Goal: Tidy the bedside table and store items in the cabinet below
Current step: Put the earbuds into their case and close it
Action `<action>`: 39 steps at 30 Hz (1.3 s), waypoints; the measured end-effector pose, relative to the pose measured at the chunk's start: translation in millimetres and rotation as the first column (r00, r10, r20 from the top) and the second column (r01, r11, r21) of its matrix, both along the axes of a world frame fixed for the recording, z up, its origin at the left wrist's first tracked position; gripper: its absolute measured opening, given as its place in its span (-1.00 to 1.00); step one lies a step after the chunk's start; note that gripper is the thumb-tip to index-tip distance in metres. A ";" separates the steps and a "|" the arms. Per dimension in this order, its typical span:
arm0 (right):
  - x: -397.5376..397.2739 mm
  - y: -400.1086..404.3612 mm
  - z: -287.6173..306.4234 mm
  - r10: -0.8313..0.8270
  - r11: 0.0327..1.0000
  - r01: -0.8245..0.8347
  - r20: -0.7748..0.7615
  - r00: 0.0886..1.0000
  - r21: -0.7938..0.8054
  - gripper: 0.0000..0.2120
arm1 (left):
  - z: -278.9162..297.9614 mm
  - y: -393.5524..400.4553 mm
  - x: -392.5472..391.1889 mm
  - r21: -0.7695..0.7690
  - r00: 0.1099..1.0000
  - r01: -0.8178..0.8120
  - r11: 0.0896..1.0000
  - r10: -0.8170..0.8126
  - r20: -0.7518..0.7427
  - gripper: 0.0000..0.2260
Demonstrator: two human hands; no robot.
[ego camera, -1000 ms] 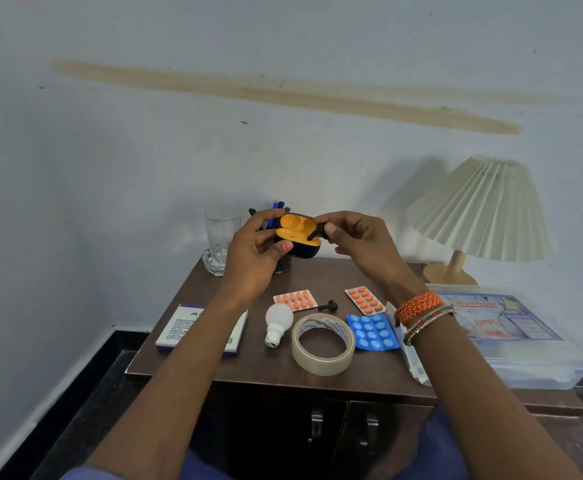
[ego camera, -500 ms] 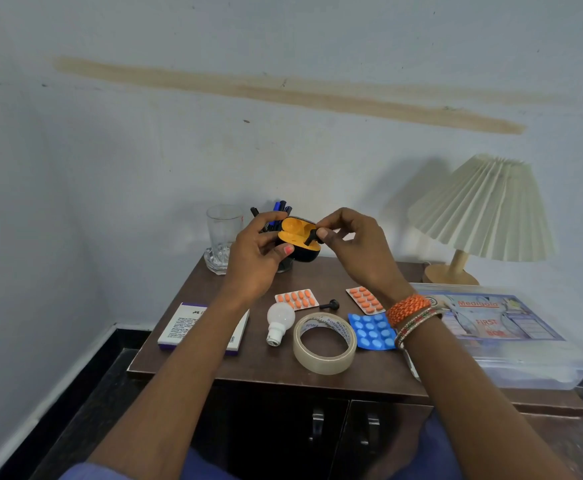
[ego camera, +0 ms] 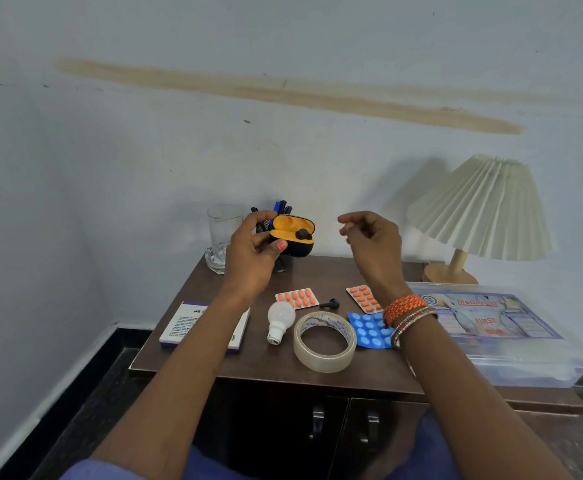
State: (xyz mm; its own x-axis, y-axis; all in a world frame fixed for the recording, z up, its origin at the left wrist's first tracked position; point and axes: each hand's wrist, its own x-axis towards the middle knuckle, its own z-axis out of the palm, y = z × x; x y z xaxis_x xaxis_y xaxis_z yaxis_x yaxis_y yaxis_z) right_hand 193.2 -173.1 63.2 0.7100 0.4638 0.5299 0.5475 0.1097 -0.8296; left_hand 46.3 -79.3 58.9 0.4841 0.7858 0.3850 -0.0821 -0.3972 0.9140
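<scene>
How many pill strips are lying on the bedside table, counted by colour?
Orange pill strips: 2, one by the bulb, one near the right wrist.
Blue pill strips: 1, partly hidden by the right wrist.
Total: 3

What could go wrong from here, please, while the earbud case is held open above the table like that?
The left hand alone holds the earbud case open, so the seated earbud might tip out. The second earbud lies loose on the table between the blister packs and could be overlooked or knocked. Reaching for it, the right hand may nudge the light bulb, which could roll.
</scene>
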 end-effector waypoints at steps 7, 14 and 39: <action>34.0 6.1 -55.3 0.153 0.742 0.013 0.188 0.970 -0.670 -0.74 | -0.7 -0.7 0.6 0.019 1.000 0.027 0.999 -0.027 0.002 -0.61; 35.9 11.1 -69.3 0.331 0.517 -0.012 0.187 0.925 -0.856 -0.77 | -0.8 -0.3 -1.2 0.013 0.999 0.038 0.999 -0.038 0.005 -0.62; -20.2 -5.1 18.9 0.172 0.984 -0.166 0.107 0.979 -0.066 -0.84 | -2.6 -6.1 3.4 0.147 0.994 0.015 0.989 0.001 -0.105 -0.59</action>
